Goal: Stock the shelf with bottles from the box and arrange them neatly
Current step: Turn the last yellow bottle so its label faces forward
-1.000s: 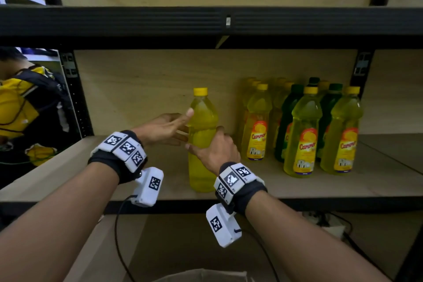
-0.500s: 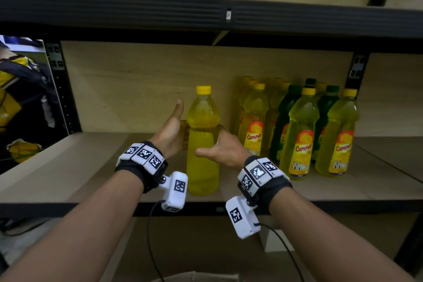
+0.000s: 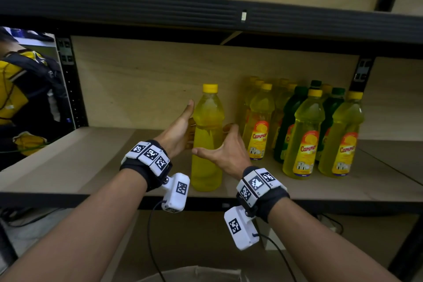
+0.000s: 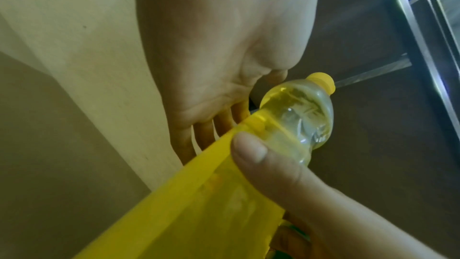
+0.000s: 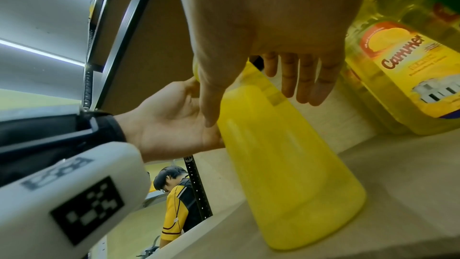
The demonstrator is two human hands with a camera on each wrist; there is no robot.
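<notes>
At the far left of the head view, a person in a yellow and black shirt (image 3: 13,96) is showing beyond the black shelf post (image 3: 73,89). Moving right, the left hand (image 3: 177,131) is reaching onto the wooden shelf (image 3: 80,162), its palm lying against the left side of a yellow bottle (image 3: 207,139) with the thumb pointing up and the fingers (image 4: 201,137) lying fairly straight and slightly apart behind the bottle. This unlabelled bottle is standing upright near the shelf's front edge, middle of the frame, yellow cap (image 3: 210,87) on top. The right hand (image 3: 225,152) is flanking its right side, fingers (image 5: 306,82) straight and a little spread, thumb stretching across the front of the bottle; in the left wrist view the thumb is pressing on the bottle's shoulder. Further right, a cluster of labelled yellow and green bottles (image 3: 302,130) is standing in rows, just beside the right hand. Along the bottom edge, the rim of a box (image 3: 194,273) is peeking in.
</notes>
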